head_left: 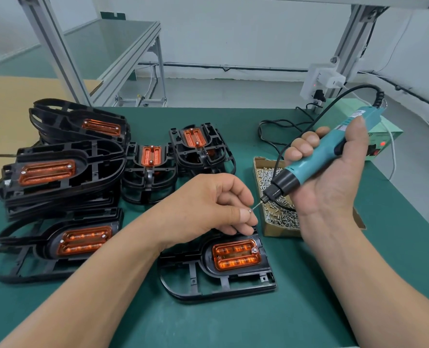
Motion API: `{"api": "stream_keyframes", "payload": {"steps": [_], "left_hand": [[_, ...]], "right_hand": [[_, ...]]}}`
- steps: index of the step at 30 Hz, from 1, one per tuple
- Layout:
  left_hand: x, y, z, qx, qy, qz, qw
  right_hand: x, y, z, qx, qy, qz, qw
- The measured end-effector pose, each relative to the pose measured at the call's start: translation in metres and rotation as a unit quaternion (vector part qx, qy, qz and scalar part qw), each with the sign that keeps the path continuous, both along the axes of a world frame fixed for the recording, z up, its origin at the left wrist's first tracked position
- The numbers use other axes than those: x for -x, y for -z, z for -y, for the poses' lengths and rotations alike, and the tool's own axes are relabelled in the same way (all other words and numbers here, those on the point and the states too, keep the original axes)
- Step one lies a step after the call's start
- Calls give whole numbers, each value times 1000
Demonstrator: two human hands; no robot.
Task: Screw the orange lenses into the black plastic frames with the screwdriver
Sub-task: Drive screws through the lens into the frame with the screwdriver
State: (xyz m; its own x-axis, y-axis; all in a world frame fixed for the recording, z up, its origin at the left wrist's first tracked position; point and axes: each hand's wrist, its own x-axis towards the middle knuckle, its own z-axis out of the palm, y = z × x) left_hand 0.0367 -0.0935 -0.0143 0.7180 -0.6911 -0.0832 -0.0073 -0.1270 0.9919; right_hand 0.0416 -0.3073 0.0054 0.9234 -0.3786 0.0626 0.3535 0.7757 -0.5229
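Note:
A black plastic frame (216, 285) lies near me on the green mat, with an orange lens (236, 254) set in it and one screw (254, 250) at the lens's right end. My left hand (208, 204) hovers above this frame and pinches a small screw (250, 210) between thumb and forefinger. My right hand (331, 172) grips the teal electric screwdriver (318, 159), tilted, its thin bit pointing down-left at that pinched screw and nearly touching it.
Stacks of black frames with orange lenses (57, 177) fill the left and middle of the mat. A cardboard box of loose screws (278, 222) sits under the screwdriver. A green power supply (376, 144) and cables lie at the right rear. Aluminium posts stand behind.

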Motion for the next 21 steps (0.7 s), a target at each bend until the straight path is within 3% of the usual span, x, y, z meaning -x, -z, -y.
{"api": "stream_keyframes", "payload": {"steps": [17, 21], "left_hand": [[3, -2, 1, -6, -12, -1, 1000], [3, 0, 3, -17, -46, 35, 998]], "right_hand": [[4, -2, -4, 44, -11, 26, 999], [4, -4, -5, 66, -15, 41, 997]]}}
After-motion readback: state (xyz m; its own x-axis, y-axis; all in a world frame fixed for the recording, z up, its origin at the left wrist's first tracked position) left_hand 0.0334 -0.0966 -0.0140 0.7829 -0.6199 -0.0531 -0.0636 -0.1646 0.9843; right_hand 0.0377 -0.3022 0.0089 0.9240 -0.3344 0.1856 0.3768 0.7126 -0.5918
